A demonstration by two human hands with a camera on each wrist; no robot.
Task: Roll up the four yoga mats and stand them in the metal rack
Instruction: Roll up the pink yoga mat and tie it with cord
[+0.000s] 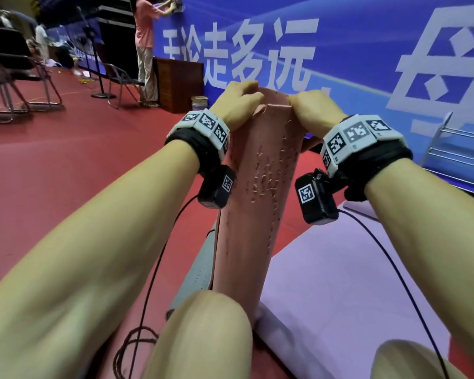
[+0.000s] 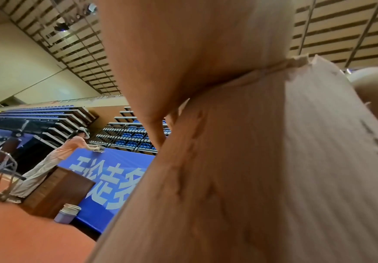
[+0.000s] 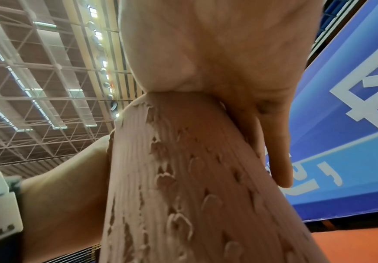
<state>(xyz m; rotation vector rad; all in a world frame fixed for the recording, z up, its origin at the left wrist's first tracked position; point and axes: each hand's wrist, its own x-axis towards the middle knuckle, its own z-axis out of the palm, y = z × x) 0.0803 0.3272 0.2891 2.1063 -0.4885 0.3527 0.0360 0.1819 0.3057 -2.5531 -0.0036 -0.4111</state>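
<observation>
Two knees flank the pink mat point(image 1: 253, 203), a rolled tube upright by the lilac mat point(image 1: 340, 283); my left hand point(image 1: 237, 105) and right hand point(image 1: 314, 110) grip its top. I'd keep it tight before the rack point(image 1: 449, 149) beyond.

I'm seeing a person point(image 1: 145, 47) standing by a blue banner point(image 1: 340, 50), leaning over a wooden cabinet point(image 1: 179, 83). A tub point(image 1: 199, 103), perhaps paint, is sitting beside it. Folding chairs point(image 1: 14, 69) are standing left.
</observation>
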